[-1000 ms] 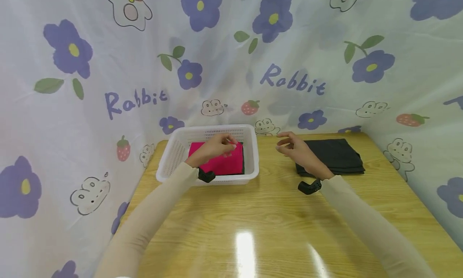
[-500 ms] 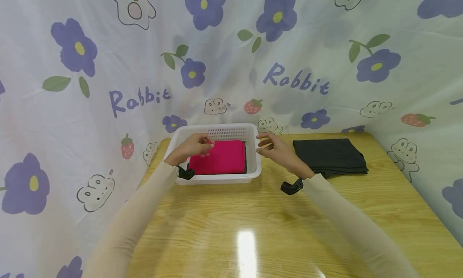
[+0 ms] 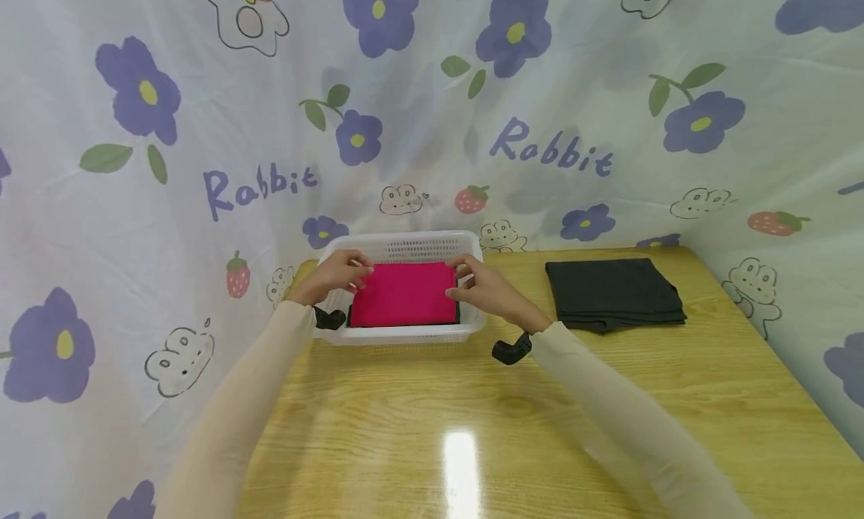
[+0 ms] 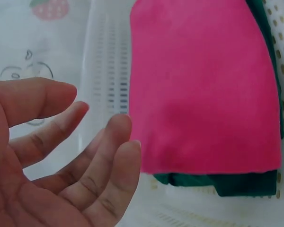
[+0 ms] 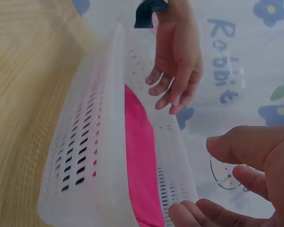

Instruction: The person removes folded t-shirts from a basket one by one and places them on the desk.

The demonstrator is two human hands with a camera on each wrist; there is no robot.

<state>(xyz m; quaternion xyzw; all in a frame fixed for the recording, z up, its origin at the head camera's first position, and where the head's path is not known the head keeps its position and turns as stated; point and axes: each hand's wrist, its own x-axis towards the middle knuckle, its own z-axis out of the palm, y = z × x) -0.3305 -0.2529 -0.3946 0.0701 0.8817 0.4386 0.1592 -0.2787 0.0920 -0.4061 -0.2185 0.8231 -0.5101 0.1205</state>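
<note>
A folded pink cloth (image 3: 403, 294) lies in a white perforated plastic basket (image 3: 405, 331). Under it shows the edge of a dark green cloth (image 4: 246, 184). My left hand (image 3: 337, 271) hovers over the basket's left side, its relaxed fingers bent beside the pink cloth. In the left wrist view nothing lies between thumb and fingers. At the basket's right side my right hand (image 3: 489, 288) has its fingertips near the cloth's right edge in the head view. The right wrist view has its thumb and fingers apart, holding nothing.
To the right of the basket, a folded black cloth (image 3: 614, 294) lies on the wooden table (image 3: 540, 399). A printed curtain (image 3: 432, 129) hangs close behind the basket and along both sides.
Both hands have moved left. The right hand has gone from in front of the black cloth to the basket's right side; the left from above the pink cloth to its left edge.
</note>
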